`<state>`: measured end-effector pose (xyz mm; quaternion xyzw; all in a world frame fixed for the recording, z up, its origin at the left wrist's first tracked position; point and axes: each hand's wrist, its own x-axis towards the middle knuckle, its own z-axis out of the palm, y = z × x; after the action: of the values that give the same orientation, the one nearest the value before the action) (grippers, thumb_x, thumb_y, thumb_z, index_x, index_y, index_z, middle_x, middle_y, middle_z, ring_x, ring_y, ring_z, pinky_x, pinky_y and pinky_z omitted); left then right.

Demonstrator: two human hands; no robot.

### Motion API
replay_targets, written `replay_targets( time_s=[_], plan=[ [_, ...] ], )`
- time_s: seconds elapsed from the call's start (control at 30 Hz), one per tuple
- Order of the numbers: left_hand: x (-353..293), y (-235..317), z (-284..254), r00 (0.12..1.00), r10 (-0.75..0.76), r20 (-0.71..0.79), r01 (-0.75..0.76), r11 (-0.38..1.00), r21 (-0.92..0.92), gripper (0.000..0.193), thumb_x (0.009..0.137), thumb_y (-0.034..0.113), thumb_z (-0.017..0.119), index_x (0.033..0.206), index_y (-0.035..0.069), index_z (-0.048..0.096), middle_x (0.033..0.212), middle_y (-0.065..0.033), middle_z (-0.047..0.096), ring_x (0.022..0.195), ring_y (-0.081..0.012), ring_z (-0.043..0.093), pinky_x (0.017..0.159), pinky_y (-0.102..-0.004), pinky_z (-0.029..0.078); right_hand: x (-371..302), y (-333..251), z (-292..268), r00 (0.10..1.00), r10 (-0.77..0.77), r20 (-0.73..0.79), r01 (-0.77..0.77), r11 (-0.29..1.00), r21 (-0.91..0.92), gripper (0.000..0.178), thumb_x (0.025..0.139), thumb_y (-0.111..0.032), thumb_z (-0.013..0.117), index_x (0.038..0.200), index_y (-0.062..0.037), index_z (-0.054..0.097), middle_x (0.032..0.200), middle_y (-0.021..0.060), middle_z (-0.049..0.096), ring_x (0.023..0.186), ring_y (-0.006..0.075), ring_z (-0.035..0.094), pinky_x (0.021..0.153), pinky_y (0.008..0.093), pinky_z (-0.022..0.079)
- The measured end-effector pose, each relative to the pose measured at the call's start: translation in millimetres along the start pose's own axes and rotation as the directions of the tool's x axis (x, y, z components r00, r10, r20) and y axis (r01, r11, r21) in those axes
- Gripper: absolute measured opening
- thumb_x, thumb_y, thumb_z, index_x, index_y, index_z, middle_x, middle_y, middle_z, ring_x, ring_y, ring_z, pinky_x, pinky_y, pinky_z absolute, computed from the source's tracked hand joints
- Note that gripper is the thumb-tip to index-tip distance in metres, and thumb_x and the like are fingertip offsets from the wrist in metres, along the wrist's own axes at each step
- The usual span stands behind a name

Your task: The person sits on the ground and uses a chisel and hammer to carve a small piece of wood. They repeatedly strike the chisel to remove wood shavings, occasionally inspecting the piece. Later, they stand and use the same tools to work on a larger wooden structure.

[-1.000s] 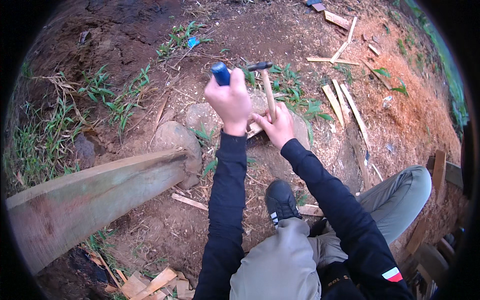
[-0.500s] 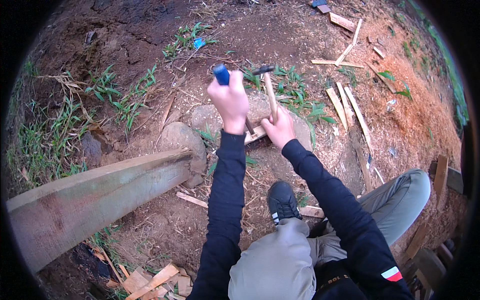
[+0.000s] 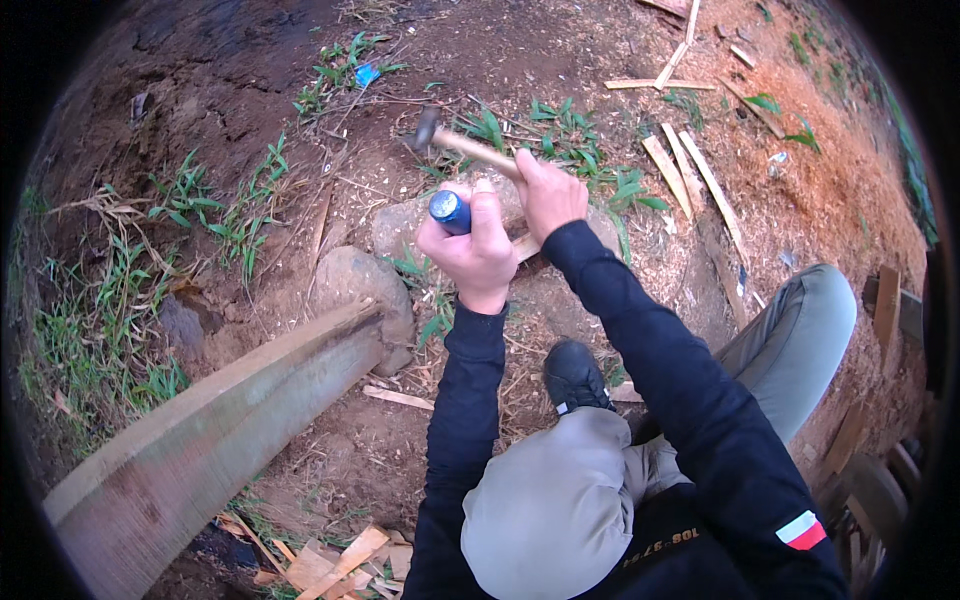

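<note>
My left hand (image 3: 475,250) is wrapped round the blue handle of a chisel (image 3: 449,209), whose butt end faces up. Its blade is hidden below the fist. A hammer (image 3: 478,152) with a pale wooden handle is gripped in my right hand (image 3: 553,195); its dark head, a little blurred, hangs in the air just beyond the chisel's butt. Under both hands a small piece of wood (image 3: 526,247) lies across a flat stone (image 3: 398,226), mostly covered by the hands.
A thick wooden beam (image 3: 230,400) runs from the lower left to a round stone (image 3: 358,288). Thin wooden slats (image 3: 712,198) lie on the ground at right, near reddish sawdust (image 3: 830,150). Offcuts (image 3: 350,560) are piled at the bottom. My shoe (image 3: 575,375) stands close by.
The hammer's head has swung left towards the chisel's butt, its handle now slanting. My left hand and the chisel sit lower in view, the butt turned more upward. The view has shifted slightly.
</note>
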<state>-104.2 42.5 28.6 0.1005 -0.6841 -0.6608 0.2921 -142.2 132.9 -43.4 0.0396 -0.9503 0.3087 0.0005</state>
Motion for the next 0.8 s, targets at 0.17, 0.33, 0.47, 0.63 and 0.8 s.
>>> replay_targets(
  time_s=[0.17, 0.33, 0.47, 0.63, 0.8],
  plan=[
    [-1.7, 1.2, 5.5, 1.000, -0.018, -0.016, 0.018, 0.999, -0.043, 0.021, 0.087, 0.004, 0.060, 0.070, 0.006, 0.047, 0.052, 0.0005, 0.047, 0.040, -0.0052, 0.039, 0.038, -0.0230, 0.028, -25.1, 1.8, 22.8, 0.951, 0.285, 0.120, -0.286, 0.958, -0.017, 0.034, 0.080, -0.034, 0.068, 0.103, -0.0097, 0.064, 0.101, 0.0183, 0.065, 0.114, 0.0381, 0.054, 0.091, 0.0521, 0.039],
    [2.5, 4.1, 11.5, 0.997, -0.028, -0.074, 0.028, 1.000, -0.002, 0.020, 0.087, 0.004, 0.060, 0.072, 0.006, 0.046, 0.053, -0.0002, 0.047, 0.040, -0.0056, 0.039, 0.038, -0.0232, 0.027, -14.8, -1.5, 34.0, 0.795, 0.565, 0.220, -0.585, 0.810, 0.033, 0.033, 0.086, -0.034, 0.060, 0.106, -0.0082, 0.068, 0.107, 0.0195, 0.065, 0.115, 0.0376, 0.055, 0.098, 0.0533, 0.037],
    [-2.2, 4.2, -3.6, 0.996, -0.068, -0.052, 0.070, 0.997, 0.044, 0.024, 0.085, 0.005, 0.062, 0.067, 0.003, 0.047, 0.057, 0.0004, 0.047, 0.050, -0.0072, 0.042, 0.045, -0.0264, 0.029, -5.9, -8.2, 25.4, 0.718, 0.592, 0.366, -0.635, 0.773, -0.004, 0.036, 0.093, -0.038, 0.055, 0.107, -0.0073, 0.068, 0.102, 0.0187, 0.067, 0.097, 0.0372, 0.064, 0.095, 0.0527, 0.039],
    [11.5, 14.5, 12.5, 0.973, -0.214, -0.083, 0.219, 0.974, 0.052, 0.027, 0.085, 0.007, 0.063, 0.065, 0.003, 0.046, 0.053, 0.0019, 0.044, 0.049, -0.0079, 0.044, 0.046, -0.0270, 0.031, -21.6, 0.5, 37.2, 0.924, 0.374, 0.074, -0.380, 0.922, 0.080, 0.029, 0.089, -0.031, 0.060, 0.103, -0.0067, 0.065, 0.100, 0.0192, 0.064, 0.087, 0.0387, 0.066, 0.079, 0.0512, 0.048],
    [56.2, -5.7, 0.2, 0.880, -0.437, -0.188, 0.435, 0.899, -0.052, 0.024, 0.086, 0.009, 0.061, 0.067, 0.002, 0.049, 0.051, -0.0009, 0.048, 0.040, -0.0095, 0.045, 0.039, -0.0268, 0.032, -24.7, -4.9, 32.0, 0.973, 0.227, 0.033, -0.228, 0.973, 0.033, 0.019, 0.083, -0.022, 0.065, 0.088, -0.0048, 0.059, 0.092, 0.0164, 0.060, 0.079, 0.0391, 0.064, 0.070, 0.0521, 0.048]
  ],
)
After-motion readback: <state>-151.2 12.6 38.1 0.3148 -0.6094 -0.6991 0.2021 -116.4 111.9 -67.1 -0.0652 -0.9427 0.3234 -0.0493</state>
